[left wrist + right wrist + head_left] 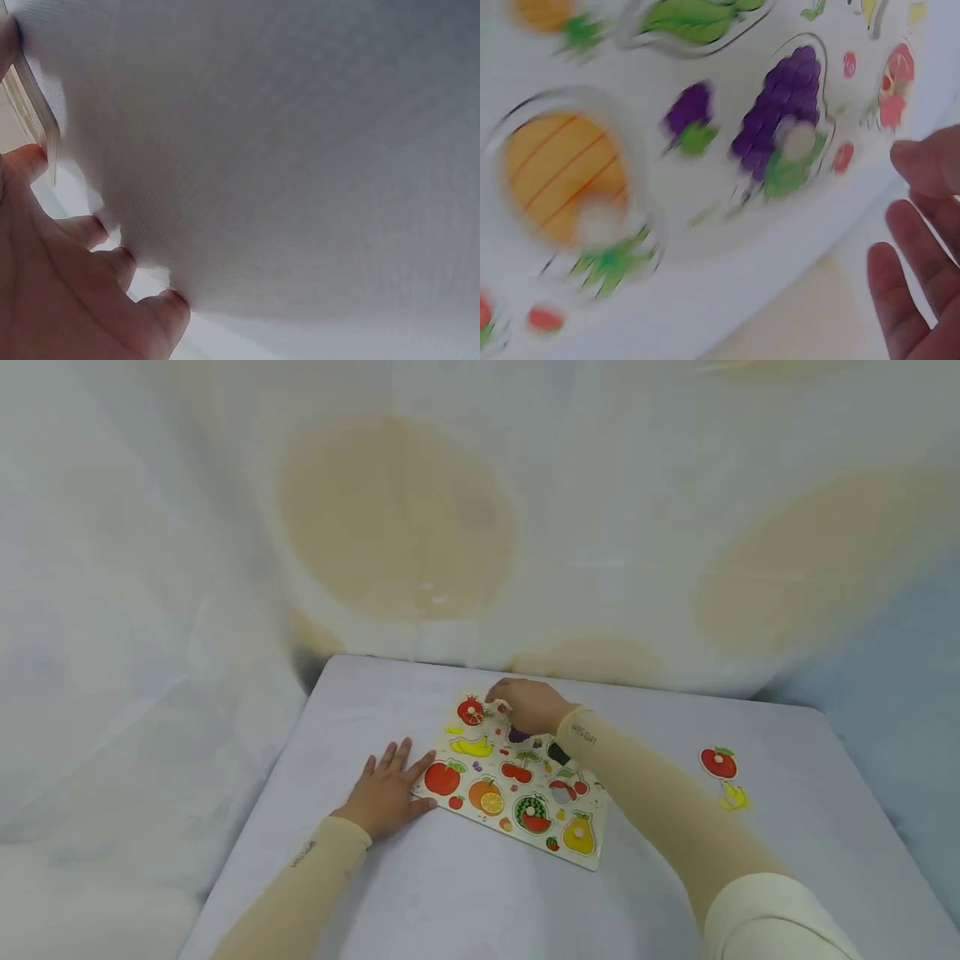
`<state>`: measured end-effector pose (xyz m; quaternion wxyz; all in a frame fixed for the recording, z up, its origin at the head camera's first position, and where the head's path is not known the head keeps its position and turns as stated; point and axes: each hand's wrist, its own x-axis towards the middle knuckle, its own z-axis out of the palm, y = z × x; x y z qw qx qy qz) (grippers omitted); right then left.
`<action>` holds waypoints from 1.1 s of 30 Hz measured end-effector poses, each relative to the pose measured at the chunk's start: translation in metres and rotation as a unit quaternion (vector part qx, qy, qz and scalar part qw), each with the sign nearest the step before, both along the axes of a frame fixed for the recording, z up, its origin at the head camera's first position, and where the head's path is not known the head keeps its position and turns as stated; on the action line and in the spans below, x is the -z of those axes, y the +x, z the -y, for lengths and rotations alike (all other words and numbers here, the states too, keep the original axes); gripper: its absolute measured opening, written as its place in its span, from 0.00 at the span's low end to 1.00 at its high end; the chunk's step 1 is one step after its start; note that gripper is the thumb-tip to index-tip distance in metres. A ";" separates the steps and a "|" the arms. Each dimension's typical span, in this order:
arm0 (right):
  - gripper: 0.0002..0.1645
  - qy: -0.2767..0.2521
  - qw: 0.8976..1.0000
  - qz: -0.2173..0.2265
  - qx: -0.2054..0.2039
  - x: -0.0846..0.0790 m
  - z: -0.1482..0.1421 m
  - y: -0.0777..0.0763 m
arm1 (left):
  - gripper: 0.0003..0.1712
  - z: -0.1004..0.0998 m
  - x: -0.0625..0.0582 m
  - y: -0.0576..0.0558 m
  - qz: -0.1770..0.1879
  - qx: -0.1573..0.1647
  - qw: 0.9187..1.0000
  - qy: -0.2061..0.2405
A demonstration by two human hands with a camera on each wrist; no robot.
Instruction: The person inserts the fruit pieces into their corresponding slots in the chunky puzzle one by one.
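Note:
A flat fruit puzzle board [459, 758] with knobbed pieces lies on the table. My left hand [386, 797] rests palm down with spread fingers at its left edge; in the left wrist view the thumb [30, 161] touches the board's corner. My right hand [531, 703] is over the far edge, beside the pomegranate piece [470, 712]. In the right wrist view its fingers [915, 247] are loosely bent, with nothing seen between them. Near them sit the grape piece [791, 90] and the pineapple piece [562, 180], each in its outline.
Two loose pieces, a red apple [718, 763] and yellow bananas [733, 797], lie on the table to the right of the board. The white-covered table [480, 910] ends at a hanging spotted cloth [570, 527] behind. My right forearm crosses the board's right side.

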<state>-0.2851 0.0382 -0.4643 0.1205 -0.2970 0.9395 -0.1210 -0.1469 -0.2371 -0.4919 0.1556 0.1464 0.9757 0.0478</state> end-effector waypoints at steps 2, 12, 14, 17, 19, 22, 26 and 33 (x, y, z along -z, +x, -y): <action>0.22 0.005 1.000 0.002 0.004 -0.006 -0.019 0.008 | 0.48 0.002 0.004 -0.004 0.000 0.001 1.000 0.002; 0.22 0.015 0.997 0.017 0.075 -0.029 -0.116 0.077 | 0.48 0.035 0.015 -0.022 -0.013 -0.011 1.000 0.020; 0.22 0.013 0.995 0.012 0.101 -0.029 -0.137 0.097 | 0.48 0.040 0.015 -0.025 -0.009 -0.012 1.000 0.020; 0.22 -0.003 0.992 0.003 0.127 -0.023 -0.164 0.125 | 0.48 0.049 0.014 -0.026 -0.009 -0.018 1.000 0.021; 0.23 -0.012 0.989 0.008 0.145 -0.017 -0.177 0.143 | 0.48 0.054 0.014 -0.025 -0.013 -0.022 0.999 0.022; 0.26 -0.008 0.983 0.025 0.181 -0.004 -0.189 0.167 | 0.47 0.060 0.014 -0.023 -0.025 -0.023 0.999 0.027; 0.34 0.005 0.973 0.044 0.228 0.015 -0.195 0.194 | 0.48 0.064 0.017 -0.020 -0.030 -0.024 0.999 0.026; 0.31 0.010 0.969 0.018 0.245 0.039 -0.193 0.212 | 0.48 0.061 0.019 -0.019 -0.025 -0.034 0.999 0.032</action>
